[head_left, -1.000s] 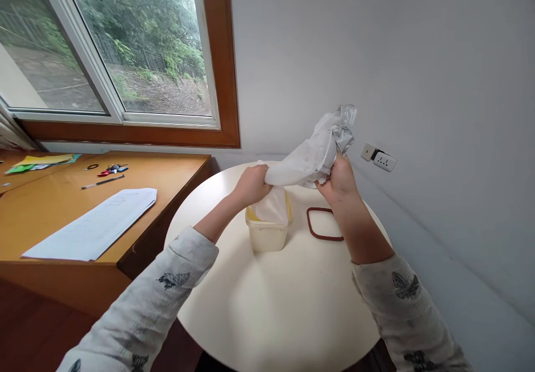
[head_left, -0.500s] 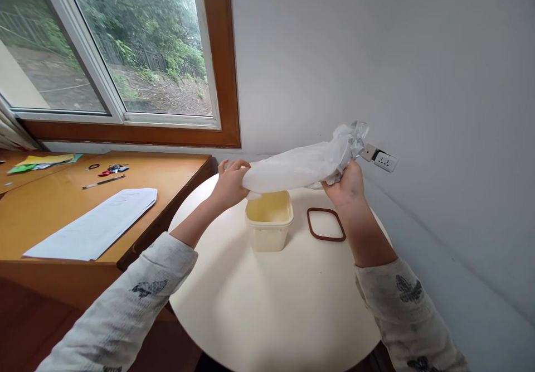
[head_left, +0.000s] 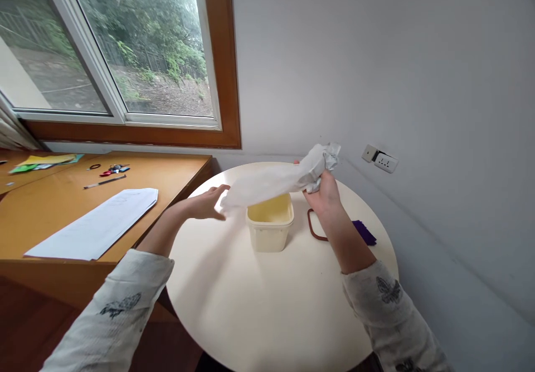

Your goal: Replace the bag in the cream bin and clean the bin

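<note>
Lowered, one white bag [head_left: 271, 179] spans two hands above one tub [head_left: 270, 228].

Quick count from my end of the feed: two hands up, left hand [head_left: 207, 203] and right hand [head_left: 322, 193], with one white plastic bag [head_left: 276, 178] between them. One pale yellow tub [head_left: 270, 224] on the one round table [head_left: 267, 283]. One brown ring-shaped seal [head_left: 312, 228] and one small purple thing [head_left: 364, 232] beside it. Over on the one wooden desk [head_left: 50, 216]: one white sheet [head_left: 96, 224], one pen [head_left: 104, 181]. One wall socket [head_left: 380, 159], one window [head_left: 112, 48].
</note>
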Demonstrator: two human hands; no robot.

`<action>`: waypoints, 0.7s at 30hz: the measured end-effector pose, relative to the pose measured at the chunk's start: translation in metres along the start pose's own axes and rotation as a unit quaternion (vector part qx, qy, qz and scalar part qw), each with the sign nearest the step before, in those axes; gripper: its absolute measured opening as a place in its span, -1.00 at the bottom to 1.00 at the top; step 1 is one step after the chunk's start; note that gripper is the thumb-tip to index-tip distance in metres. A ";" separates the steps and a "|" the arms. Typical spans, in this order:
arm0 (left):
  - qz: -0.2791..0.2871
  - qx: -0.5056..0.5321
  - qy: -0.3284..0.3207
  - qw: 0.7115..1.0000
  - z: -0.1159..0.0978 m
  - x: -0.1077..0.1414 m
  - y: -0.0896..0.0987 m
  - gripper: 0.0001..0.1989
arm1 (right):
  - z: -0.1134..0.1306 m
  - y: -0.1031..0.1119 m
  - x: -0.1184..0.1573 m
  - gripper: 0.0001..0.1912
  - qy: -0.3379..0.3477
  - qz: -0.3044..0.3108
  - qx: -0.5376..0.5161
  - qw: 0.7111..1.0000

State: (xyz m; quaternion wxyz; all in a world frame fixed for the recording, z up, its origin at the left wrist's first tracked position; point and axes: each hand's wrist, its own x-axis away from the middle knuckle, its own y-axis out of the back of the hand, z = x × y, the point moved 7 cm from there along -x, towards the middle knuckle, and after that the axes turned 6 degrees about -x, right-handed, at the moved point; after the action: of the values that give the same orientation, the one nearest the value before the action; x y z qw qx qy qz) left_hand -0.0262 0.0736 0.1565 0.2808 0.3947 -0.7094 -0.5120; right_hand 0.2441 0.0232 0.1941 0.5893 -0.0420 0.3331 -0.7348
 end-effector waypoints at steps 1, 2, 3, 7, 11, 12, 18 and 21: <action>0.031 -0.011 0.008 0.999 0.002 0.006 0.003 -0.02 | -0.007 -0.004 0.002 -0.81 -0.022 -0.008 -0.019 1.000; 0.023 -0.006 0.000 1.000 -0.003 0.012 0.010 0.11 | -0.014 -0.009 0.005 -0.81 -0.045 -0.017 -0.042 0.998; -0.007 0.020 -0.031 0.999 -0.014 0.017 0.019 0.15 | -0.020 -0.015 0.007 -0.80 -0.063 -0.025 -0.061 0.996; -0.102 0.138 -0.162 0.972 -0.082 0.025 0.033 0.29 | -0.037 -0.043 0.018 -0.69 -0.081 -0.023 -0.067 0.994; -0.178 0.223 -0.151 0.947 -0.111 0.009 0.016 0.12 | -0.046 -0.070 0.028 -0.68 -0.098 -0.003 -0.072 0.993; -0.214 0.236 -0.131 0.939 -0.108 0.006 0.014 0.03 | -0.046 -0.073 0.029 -0.68 -0.097 0.000 -0.076 0.992; -0.248 0.092 -0.058 0.963 -0.078 -0.005 0.001 -0.44 | -0.039 -0.066 0.027 -0.74 -0.096 -0.013 -0.098 0.990; -0.227 0.030 -0.047 0.972 -0.064 -0.003 -0.004 -0.44 | -0.038 -0.055 0.025 -0.80 -0.108 -0.029 -0.110 0.988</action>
State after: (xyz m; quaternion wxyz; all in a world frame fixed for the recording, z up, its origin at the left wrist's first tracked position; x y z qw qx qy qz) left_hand 0.0285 0.0433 0.1730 0.1118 0.5287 -0.6288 -0.5591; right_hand 0.1730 0.0226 0.1863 0.5921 -0.1951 0.3453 -0.7015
